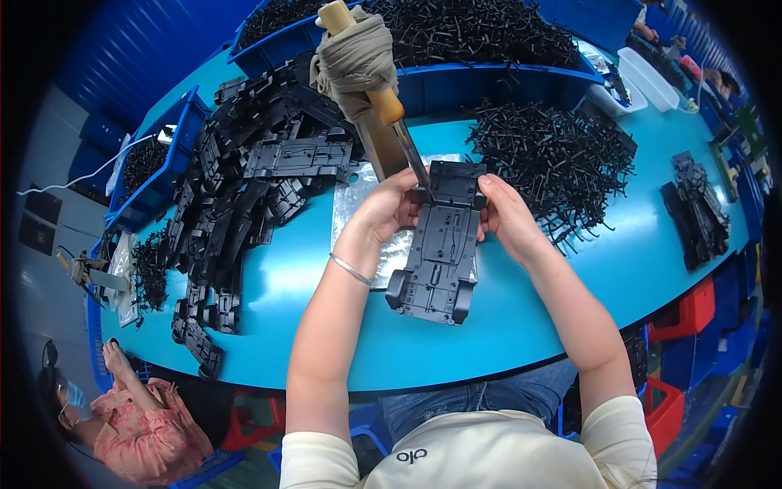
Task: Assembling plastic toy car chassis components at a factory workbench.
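Panel [445, 240], black, oblong, its face moulded with ridges (two raised flanges [397, 290] flank the near end), held above the tabletop [273, 306]; left hand [389, 208] and right hand [511, 216] each pinch a long edge near the far end; long axis points away from the person [489, 452], leaning slightly right.

1. Held panel [440, 254]: matt black plastic, ridged.
2. Counter [281, 281]: smooth, glossy.
3. Wrapping [357, 61]: dull, wrinkled cloth.
4. Bracelet [350, 270]: shiny, smooth metal.
5. Bin [444, 91]: smooth, slightly glossy plastic.
6. Sheet [349, 204]: silvery, glossy, crinkled-looking.
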The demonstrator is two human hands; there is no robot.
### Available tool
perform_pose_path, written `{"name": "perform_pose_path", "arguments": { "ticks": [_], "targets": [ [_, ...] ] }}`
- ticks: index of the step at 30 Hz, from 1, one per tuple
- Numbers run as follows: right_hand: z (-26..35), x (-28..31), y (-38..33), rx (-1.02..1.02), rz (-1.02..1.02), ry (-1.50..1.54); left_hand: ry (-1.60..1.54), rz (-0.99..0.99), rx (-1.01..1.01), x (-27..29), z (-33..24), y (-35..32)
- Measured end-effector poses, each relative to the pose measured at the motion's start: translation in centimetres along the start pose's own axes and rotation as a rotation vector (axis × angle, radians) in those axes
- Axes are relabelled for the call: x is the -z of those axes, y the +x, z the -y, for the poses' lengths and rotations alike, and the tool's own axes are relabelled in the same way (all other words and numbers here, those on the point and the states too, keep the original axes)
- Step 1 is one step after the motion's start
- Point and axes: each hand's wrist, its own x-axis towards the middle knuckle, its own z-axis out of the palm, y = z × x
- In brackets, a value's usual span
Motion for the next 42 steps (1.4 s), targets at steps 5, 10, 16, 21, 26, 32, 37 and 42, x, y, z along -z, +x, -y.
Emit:
{"name": "perform_pose_path", "arguments": {
  "ticks": [5, 10, 16, 21, 26, 32, 37, 42],
  "targets": [
    [-0.09, 0.22, 0.08, 0.008, 0.008, 0.016, -0.006, -0.001, -0.006, -0.08, -0.01, 0.10],
    [-0.20, 0.25, 0.06, 0.025, 0.013, 0.021, -0.005, -0.002, -0.009, -0.08, -0.05, 0.16],
    [-0.10, 0.06, -0.05, 0.018, 0.005, 0.012, -0.035, 0.048, -0.037, 0.40, 0.01, 0.32],
    [-0.15, 0.08, 0.00, 0.032, 0.016, 0.022, -0.014, 0.034, -0.041, 0.21, -0.24, 0.17],
    [0.03, -0.11, -0.08, 0.021, 0.013, 0.013, -0.002, 0.007, -0.048, 0.09, -0.38, -0.01],
    [0.02, -0.02, -0.12, 0.024, 0.006, 0.022, 0.010, 0.008, -0.059, 0.16, -0.23, 0.25],
    [-0.35, 0.20, 0.08, 0.011, -0.040, 0.031, 0.041, -0.016, -0.064, 0.07, -0.20, 0.27],
    [0.21, -0.17, -0.25, 0.028, 0.014, 0.020, 0.039, -0.044, -0.073, 0.00, 0.02, 0.43]
  ]
}}
